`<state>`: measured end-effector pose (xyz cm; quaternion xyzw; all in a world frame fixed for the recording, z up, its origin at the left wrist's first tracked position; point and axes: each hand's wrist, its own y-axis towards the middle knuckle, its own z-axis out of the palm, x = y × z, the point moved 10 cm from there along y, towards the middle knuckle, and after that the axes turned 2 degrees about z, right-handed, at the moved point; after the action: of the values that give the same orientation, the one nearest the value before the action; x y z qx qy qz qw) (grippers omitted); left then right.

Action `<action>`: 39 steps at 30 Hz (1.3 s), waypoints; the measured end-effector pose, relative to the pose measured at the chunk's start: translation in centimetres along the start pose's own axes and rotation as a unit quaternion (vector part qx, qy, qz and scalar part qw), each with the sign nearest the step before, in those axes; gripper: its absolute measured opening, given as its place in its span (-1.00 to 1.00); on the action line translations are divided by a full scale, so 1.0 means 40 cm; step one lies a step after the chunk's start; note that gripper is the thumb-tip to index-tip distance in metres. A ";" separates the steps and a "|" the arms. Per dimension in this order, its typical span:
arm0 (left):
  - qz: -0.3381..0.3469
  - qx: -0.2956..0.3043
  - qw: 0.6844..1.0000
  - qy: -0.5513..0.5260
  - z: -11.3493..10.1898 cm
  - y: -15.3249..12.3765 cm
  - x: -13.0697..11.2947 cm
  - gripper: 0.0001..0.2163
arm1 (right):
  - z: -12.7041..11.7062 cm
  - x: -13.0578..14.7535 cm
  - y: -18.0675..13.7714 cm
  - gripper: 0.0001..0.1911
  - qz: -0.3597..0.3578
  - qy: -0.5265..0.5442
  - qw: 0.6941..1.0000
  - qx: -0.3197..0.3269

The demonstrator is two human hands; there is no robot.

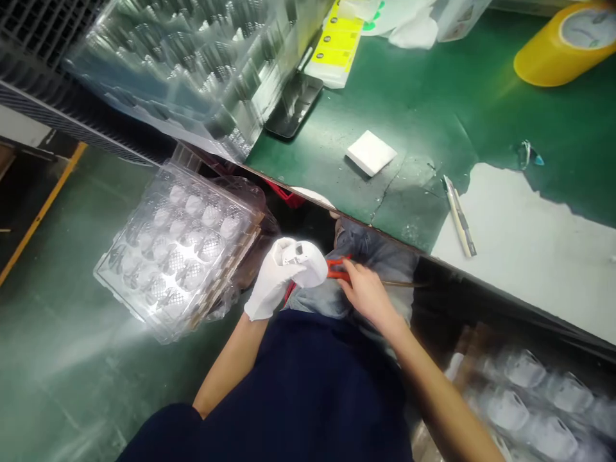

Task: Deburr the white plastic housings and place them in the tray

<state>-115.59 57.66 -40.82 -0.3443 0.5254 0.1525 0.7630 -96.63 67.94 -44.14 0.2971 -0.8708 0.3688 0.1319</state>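
My left hand [270, 282], in a white glove, is closed around a small white rounded plastic part [308, 262] and holds it over my lap. My bare right hand [368, 294] is closed on a red-handled tool [337, 269], likely small cutters, whose tip meets the white part. Both hands sit just below the edge of the green workbench [433, 109]. What the tool's tip does on the part is hidden.
A stack of clear blister trays [180, 247] stands on the floor to my left. More clear trays [192, 58] lie at the bench's far left. On the bench are a white pad [371, 152], a knife [459, 217], a phone [294, 106], yellow tape [561, 48]. Trays of white parts [529, 398] sit lower right.
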 end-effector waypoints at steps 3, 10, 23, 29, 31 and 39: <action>-0.068 0.052 0.996 -0.036 0.097 -0.035 0.047 -0.38 | -0.049 -0.011 -0.067 -0.43 -0.042 0.264 0.961 -0.067; -0.188 0.138 0.961 -0.151 0.251 -0.117 0.071 -0.37 | -0.031 -0.069 -0.139 -0.26 -0.015 0.662 0.746 -0.067; -0.190 0.170 0.948 -0.190 0.287 -0.156 0.025 -0.33 | 0.001 -0.074 -0.161 -0.40 0.037 0.766 0.640 -0.046; -0.166 0.171 0.958 -0.156 0.276 -0.153 0.023 -0.33 | 0.000 -0.061 -0.161 -0.37 0.028 0.762 0.646 -0.034; -0.137 0.168 0.967 -0.135 0.270 -0.150 0.019 -0.33 | -0.002 -0.062 -0.163 -0.35 0.021 0.756 0.652 -0.044; -0.036 0.153 0.986 -0.055 0.259 -0.150 -0.010 -0.45 | -0.044 -0.077 -0.198 -0.43 -0.018 0.685 0.714 -0.141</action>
<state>-104.95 60.51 -36.07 -0.2327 0.4870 0.0617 0.8396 -89.32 66.14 -39.84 -0.0434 -0.5780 0.3415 0.7399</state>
